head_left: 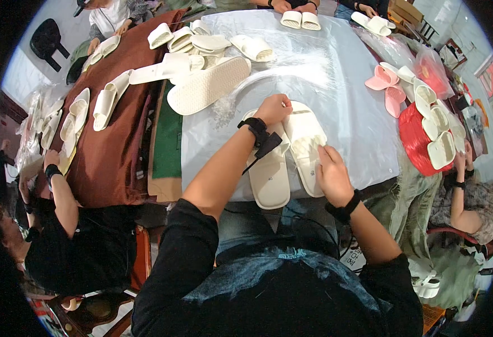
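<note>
Cream slipper pair (288,154), long axes toward person, left hand (273,109) fingers gripping top, right hand (332,175) fingers pinching strap.

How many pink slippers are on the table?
2. Both pink slippers lie together near the table's right edge, one above the other, beside the red basket. More could be hidden under the white slippers there.
</note>
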`<state>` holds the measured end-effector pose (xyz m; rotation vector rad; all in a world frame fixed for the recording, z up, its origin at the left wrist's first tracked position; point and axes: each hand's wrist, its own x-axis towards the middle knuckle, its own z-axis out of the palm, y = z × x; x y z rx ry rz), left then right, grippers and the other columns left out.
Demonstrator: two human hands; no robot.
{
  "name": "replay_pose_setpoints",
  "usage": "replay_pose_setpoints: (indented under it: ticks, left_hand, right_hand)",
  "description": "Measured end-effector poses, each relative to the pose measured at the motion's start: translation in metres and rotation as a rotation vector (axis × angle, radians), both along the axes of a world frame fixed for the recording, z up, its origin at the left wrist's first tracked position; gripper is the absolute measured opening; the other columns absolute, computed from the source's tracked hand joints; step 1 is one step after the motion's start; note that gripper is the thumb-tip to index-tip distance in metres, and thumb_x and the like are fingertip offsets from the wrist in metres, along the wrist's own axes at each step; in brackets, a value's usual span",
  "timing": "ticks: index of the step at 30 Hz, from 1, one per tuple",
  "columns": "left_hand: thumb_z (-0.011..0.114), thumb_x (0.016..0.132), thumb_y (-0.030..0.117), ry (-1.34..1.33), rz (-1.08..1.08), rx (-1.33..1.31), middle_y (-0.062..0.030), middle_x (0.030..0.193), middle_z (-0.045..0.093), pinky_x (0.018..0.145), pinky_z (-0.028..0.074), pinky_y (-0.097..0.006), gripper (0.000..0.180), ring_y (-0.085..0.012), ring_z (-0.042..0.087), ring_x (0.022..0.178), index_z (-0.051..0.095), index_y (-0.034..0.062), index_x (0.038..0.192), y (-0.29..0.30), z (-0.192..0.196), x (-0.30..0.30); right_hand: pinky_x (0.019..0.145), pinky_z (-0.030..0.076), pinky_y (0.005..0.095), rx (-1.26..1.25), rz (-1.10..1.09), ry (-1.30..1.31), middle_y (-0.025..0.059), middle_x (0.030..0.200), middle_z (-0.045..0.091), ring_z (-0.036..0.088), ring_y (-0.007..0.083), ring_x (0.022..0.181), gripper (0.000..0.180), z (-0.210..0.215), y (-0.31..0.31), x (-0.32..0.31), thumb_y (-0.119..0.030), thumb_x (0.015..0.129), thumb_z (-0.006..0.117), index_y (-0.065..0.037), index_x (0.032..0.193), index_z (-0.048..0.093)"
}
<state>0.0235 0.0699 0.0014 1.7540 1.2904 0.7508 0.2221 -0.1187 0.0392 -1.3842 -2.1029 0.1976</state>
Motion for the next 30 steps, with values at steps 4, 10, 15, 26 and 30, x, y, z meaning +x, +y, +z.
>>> replay_pose_setpoints:
  ticks: [4,10,15,26,30]
  left_hand:
    - [0.065,0.08,0.014,-0.136,-0.015,-0.099,-0.0129,0.073,0.067,0.062,0.05,-0.031,0.016,-0.0181,0.063,0.063,0.066,0.0003,0.089,-0.003,0.0,-0.001]
    - [0.061,0.086,0.008,-0.243,-0.03,-0.161,-0.0046,0.067,0.06,0.052,0.043,-0.026,0.016,-0.0113,0.052,0.054,0.061,-0.0043,0.096,-0.011,0.011,0.001]
    - [0.062,0.086,0.008,-0.229,-0.067,-0.198,-0.0066,0.071,0.062,0.055,0.045,-0.025,0.028,-0.0122,0.056,0.058,0.063,-0.0067,0.109,-0.013,0.02,0.002]
    - [0.06,0.088,0.008,-0.306,0.007,-0.271,-0.0078,0.075,0.065,0.056,0.046,-0.026,0.032,-0.0116,0.058,0.058,0.061,-0.0052,0.117,-0.012,0.029,0.001]
    - [0.06,0.088,0.008,-0.229,-0.028,-0.106,-0.0085,0.075,0.066,0.055,0.048,-0.027,0.036,-0.0118,0.059,0.056,0.059,-0.002,0.122,-0.012,0.025,0.002]
  right_hand:
    - [0.099,0.041,0.0407,-0.132,0.1,-0.049,0.0286,0.122,0.049,0.048,0.0404,0.115,0.049,-0.008,0.023,-0.011,0.002,0.08,0.053,0.013,0.126,0.042]
    - [0.101,0.037,0.0469,-0.261,0.197,-0.067,0.0285,0.121,0.048,0.045,0.0436,0.115,0.043,-0.015,0.047,-0.02,-0.01,0.085,0.053,0.012,0.122,0.045]
    - [0.097,0.037,0.0495,-0.302,0.214,-0.063,0.0277,0.114,0.051,0.048,0.0448,0.108,0.033,-0.012,0.054,-0.024,-0.011,0.086,0.053,0.01,0.111,0.051]
    - [0.092,0.039,0.0496,-0.151,0.181,-0.208,0.0244,0.11,0.054,0.05,0.0427,0.105,0.034,-0.018,0.058,-0.017,-0.018,0.087,0.055,0.008,0.11,0.054]
    - [0.095,0.037,0.0498,-0.251,0.16,-0.149,0.0258,0.113,0.054,0.048,0.0441,0.108,0.038,-0.013,0.056,-0.018,-0.02,0.089,0.056,0.009,0.112,0.052]
